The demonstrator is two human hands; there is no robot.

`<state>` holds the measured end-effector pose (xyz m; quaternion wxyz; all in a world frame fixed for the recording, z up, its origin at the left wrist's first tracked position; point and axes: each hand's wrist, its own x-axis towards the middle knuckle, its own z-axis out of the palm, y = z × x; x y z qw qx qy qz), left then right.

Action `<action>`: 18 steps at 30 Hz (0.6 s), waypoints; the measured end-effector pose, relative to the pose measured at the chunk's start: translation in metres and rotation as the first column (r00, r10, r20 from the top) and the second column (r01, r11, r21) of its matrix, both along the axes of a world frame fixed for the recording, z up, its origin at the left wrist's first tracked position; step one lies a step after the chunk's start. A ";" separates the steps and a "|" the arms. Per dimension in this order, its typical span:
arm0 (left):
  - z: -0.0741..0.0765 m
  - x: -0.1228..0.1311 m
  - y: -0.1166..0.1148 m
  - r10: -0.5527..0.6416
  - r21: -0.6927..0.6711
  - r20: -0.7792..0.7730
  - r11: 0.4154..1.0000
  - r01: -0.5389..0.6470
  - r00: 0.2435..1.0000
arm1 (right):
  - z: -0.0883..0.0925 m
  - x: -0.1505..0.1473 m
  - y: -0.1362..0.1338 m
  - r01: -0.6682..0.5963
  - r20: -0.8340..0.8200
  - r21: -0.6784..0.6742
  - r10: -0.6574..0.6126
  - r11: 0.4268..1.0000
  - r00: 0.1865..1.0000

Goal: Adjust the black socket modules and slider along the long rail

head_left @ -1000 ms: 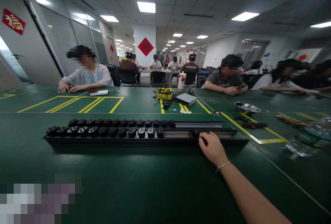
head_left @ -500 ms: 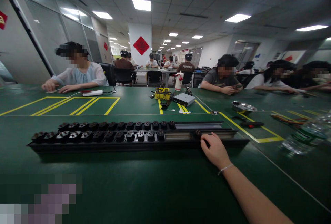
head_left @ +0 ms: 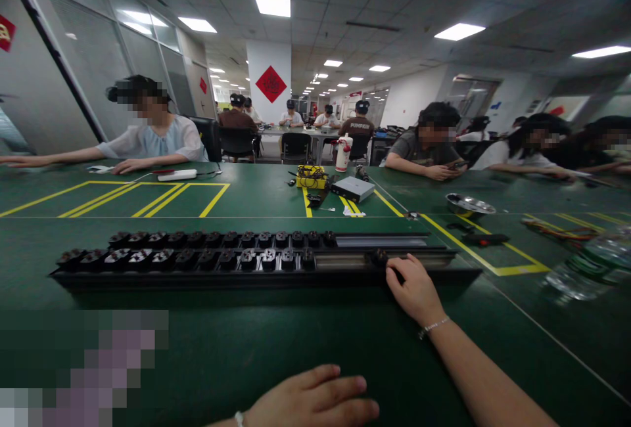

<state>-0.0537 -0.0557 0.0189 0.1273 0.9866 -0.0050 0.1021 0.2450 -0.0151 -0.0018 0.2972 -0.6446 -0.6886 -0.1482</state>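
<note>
Two parallel rows of black plugs with upturned metal prongs (head_left: 204, 258) fill the left and middle of a long black rail (head_left: 197, 280) on the green table. Apart from the rows, a single black plug (head_left: 378, 257) sits in the front channel toward the right. My right hand (head_left: 413, 286) is closed at this plug, fingers curled against its right side; the fingertips are partly hidden. Low in the view, my left hand (head_left: 315, 397) hovers in front of the rail, fingers stretched out and holding nothing.
Beyond the rail are a grey box (head_left: 353, 188), a yellow block wrapped in cable (head_left: 311, 177) and a white bottle (head_left: 344, 153). A metal bowl (head_left: 470, 204) and a clear water bottle (head_left: 586, 266) stand at right. Other people sit around the table.
My left hand has come into view from the bottom edge. My right hand stays at the single plug, which keeps about the same place on the rail.
</note>
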 end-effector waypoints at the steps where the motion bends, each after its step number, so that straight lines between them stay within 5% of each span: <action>1: 0.000 0.002 0.001 0.029 0.057 -0.012 0.998 -0.028 1.000 | 0.000 0.000 0.000 0.000 0.004 0.003 0.000 1.000 1.000; 4: -0.002 0.020 0.006 0.231 0.121 0.007 0.965 -0.230 0.973 | -0.001 0.000 0.001 -0.001 0.019 0.010 0.001 1.000 1.000; 7: 0.000 0.053 0.022 0.481 0.160 0.094 0.857 -0.490 0.871 | 0.000 -0.001 0.002 -0.004 0.043 0.029 0.003 1.000 0.999; 10: 0.002 0.088 0.044 0.609 0.185 0.187 0.749 -0.637 0.771 | 0.000 -0.002 0.001 0.010 0.077 0.039 -0.013 0.999 0.997; 18: -0.013 0.125 0.065 0.710 0.124 0.231 0.657 -0.744 0.666 | -0.003 0.006 0.003 0.046 0.112 0.059 -0.053 0.997 0.992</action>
